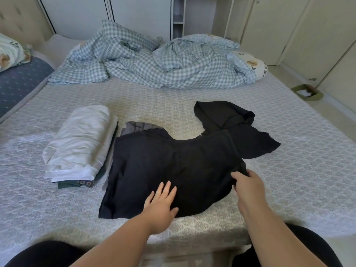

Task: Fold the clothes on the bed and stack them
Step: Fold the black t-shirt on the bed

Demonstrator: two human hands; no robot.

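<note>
A black garment lies spread across the near middle of the bed, its far right part bunched and loose. My left hand presses flat on its near edge with straight fingers. My right hand grips the garment's right edge, fingers curled into the cloth. A grey checked piece pokes out from under the black garment's far left corner. To the left stands a stack of folded clothes, white pieces on top and a dark green one at the bottom.
A crumpled blue-and-white checked duvet fills the far side of the bed, with a floral pillow at its right end. A blue mattress lies at the left. A green tray sits on the floor at right. Wardrobes line the walls.
</note>
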